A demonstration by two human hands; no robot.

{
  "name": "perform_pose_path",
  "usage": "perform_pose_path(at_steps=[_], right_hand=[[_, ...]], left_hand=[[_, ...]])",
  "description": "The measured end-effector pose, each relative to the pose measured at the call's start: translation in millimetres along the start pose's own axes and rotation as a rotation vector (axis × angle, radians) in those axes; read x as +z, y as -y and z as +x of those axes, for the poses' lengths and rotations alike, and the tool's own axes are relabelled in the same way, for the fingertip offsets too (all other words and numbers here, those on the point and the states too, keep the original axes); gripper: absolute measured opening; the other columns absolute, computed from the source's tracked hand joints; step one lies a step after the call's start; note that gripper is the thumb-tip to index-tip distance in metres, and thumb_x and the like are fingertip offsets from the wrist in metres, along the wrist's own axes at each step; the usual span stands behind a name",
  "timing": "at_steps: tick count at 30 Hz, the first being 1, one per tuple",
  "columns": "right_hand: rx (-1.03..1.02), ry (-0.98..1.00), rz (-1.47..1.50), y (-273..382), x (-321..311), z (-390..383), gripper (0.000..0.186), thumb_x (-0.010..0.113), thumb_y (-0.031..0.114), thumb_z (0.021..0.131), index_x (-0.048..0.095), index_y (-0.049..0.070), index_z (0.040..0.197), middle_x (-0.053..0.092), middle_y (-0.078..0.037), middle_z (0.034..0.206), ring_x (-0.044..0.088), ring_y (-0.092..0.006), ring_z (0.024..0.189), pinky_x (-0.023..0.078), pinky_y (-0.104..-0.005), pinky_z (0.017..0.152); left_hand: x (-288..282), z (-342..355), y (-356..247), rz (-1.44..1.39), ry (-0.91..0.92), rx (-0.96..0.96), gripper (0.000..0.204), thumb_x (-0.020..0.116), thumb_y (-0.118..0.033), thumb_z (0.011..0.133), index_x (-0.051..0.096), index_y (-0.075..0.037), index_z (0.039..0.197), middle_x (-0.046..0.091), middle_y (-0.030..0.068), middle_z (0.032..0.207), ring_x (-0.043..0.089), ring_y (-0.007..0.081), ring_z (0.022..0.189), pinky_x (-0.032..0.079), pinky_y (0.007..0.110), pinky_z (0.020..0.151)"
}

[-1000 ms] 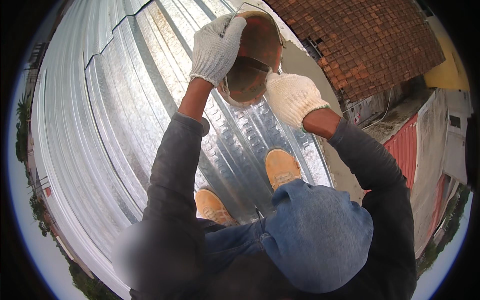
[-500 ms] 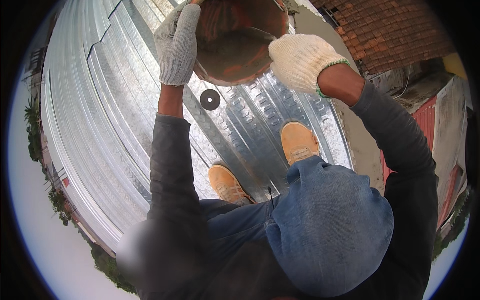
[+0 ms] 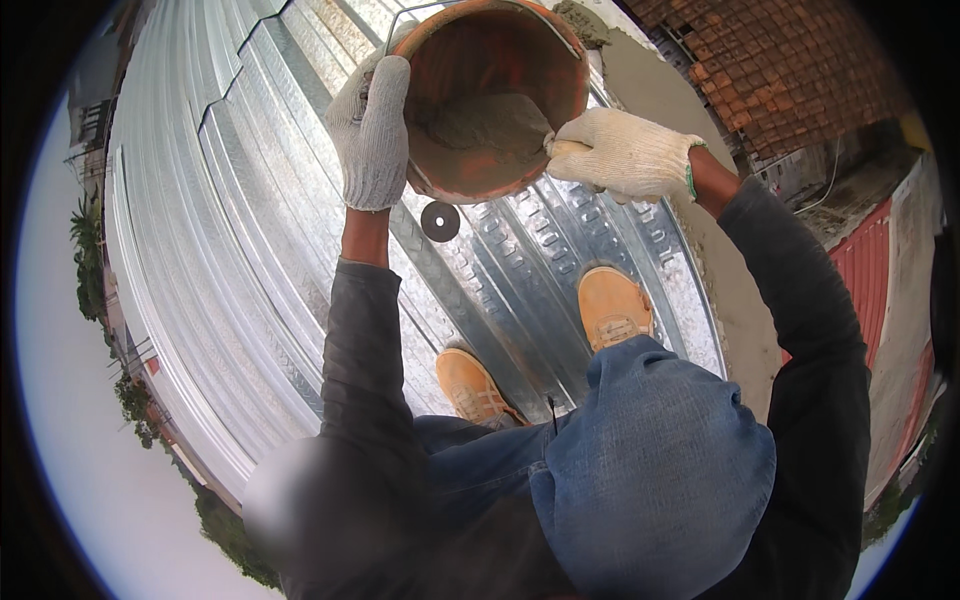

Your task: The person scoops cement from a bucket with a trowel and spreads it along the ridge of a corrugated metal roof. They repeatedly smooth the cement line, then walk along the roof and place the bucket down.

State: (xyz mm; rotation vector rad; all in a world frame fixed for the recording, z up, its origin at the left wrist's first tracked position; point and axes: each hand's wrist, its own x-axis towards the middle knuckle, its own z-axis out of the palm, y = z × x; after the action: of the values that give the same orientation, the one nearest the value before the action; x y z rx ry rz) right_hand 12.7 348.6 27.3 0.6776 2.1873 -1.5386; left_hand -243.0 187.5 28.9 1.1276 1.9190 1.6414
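- Two grips in knit gloves, one on each side of the bucket [image 3: 485, 188].
- Left grip [image 3: 372, 135]: pinching the bucket's left wall, thumb toward the camera; other fingers mostly hidden behind.
- Right grip [image 3: 622, 155]: closed round the trowel [image 3: 495, 122] handle, right by the bucket's right rim. Glove covers most of the handle.
- Bucket: orange-red, tilted, mouth facing the camera, in front of the person over the metal deck [image 3: 225, 260]. Wire bail [image 3: 393, 27] arcs over the top.
- Trowel: blade inside the bucket, coated grey. Wet grey mix smeared on the wall around it; depth can't be told.
- Black disc [image 3: 440, 236], pale centre: on the deck, just below the bucket.
- Two tan boots [image 3: 612, 298] on the deck, below disc and bucket. Blue jeans [image 3: 660, 450] above them.
- Right of deck: concrete strip [image 3: 735, 290], grey lump [image 3: 582, 24] near its far end.
- Farther right: tiled roof [image 3: 775, 70], red panel [image 3: 862, 265].
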Motion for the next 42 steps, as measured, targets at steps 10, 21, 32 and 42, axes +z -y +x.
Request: perform_pose_path(at_steps=[10, 21, 32, 42], right_hand=[[-0.063, 0.056, 0.885, 18, 82, 23, 0.038, 0.063, 0.04, 0.111, 0.069, 0.002, 0.107, 0.06, -0.001, 0.078, 0.057, -0.0091, 0.056, 0.045, -0.0289, 0.043], [0.022, -0.052, 0.969, 27, 51, -43, 0.043, 0.064, 0.039, 0.116, 0.069, 0.002, 0.136, 0.063, -0.001, 0.082, 0.055, -0.0062, 0.056, 0.046, -0.0233, 0.049], [0.151, -0.898, -0.136, -32, 25, -14, 0.043, 0.065, 0.034, 0.109, 0.064, 0.0, 0.136, 0.077, -0.031, 0.109, 0.074, -0.0525, 0.109, 0.057, -0.0592, 0.095], [0.104, -0.783, 0.122, -101, -60, 49, 0.047, 0.053, 0.043, 0.112, 0.066, 0.0, 0.129, 0.074, -0.024, 0.103, 0.073, -0.04, 0.093, 0.059, -0.0521, 0.084]], left_hand=[[-16, 4, 11, -0.136, -0.092, -0.066, 0.046, 0.067, -0.04, 0.118, 0.075, 0.001, 0.138, 0.077, 0.0065, 0.125, 0.071, 0.0144, 0.11, 0.061, 0.035, 0.096], [-31, 27, 42, -0.308, -0.296, -0.149, 0.041, 0.07, -0.034, 0.117, 0.074, 0.001, 0.138, 0.08, 0.0104, 0.125, 0.078, 0.0166, 0.106, 0.066, 0.031, 0.091], [-46, 28, 54, -0.282, -0.363, -0.222, 0.04, 0.069, -0.034, 0.117, 0.075, 0.0, 0.137, 0.08, 0.0085, 0.122, 0.078, 0.016, 0.104, 0.065, 0.032, 0.089], [-41, 29, 56, -0.288, -0.377, -0.198, 0.043, 0.073, -0.036, 0.115, 0.078, 0.002, 0.133, 0.08, 0.007, 0.119, 0.074, 0.0134, 0.104, 0.061, 0.031, 0.092]])
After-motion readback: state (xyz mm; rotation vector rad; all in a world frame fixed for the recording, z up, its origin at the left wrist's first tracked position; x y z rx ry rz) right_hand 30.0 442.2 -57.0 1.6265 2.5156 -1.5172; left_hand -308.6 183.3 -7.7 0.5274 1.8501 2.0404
